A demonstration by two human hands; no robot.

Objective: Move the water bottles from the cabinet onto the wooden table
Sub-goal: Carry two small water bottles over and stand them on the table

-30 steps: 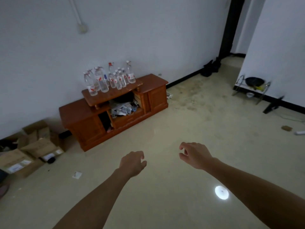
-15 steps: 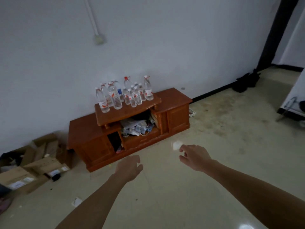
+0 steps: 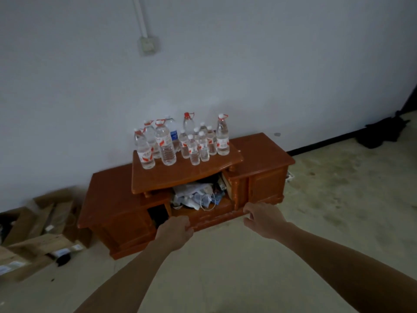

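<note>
— While both forearms stretch out low in front, the left hand [image 3: 174, 231] hangs with its fingers loosely curled, nothing in it. And the other side?
— Same story: right hand [image 3: 262, 219] relaxed, fingers bent a little, grasping nothing. Both float before the lower front of the cabinet [image 3: 259, 154]. Whether they touch the wood, I can't tell.
— Just past them the middle compartment stands open, stuffed with crumpled papers and cords [image 3: 196, 196].
— And up on the raised centre shelf, there they are: the water bottles [image 3: 165, 147], a tight cluster, all upright, red caps, red-and-white labels, one blue label towards the back.
— Off to the left on the floor, cardboard boxes [image 3: 45, 222], flaps open.
— Farther back, a socket [image 3: 147, 45] on the white wall with a conduit [image 3: 141, 16] running up from it, and a dark heap [image 3: 381, 132] on the floor, far right.
</note>
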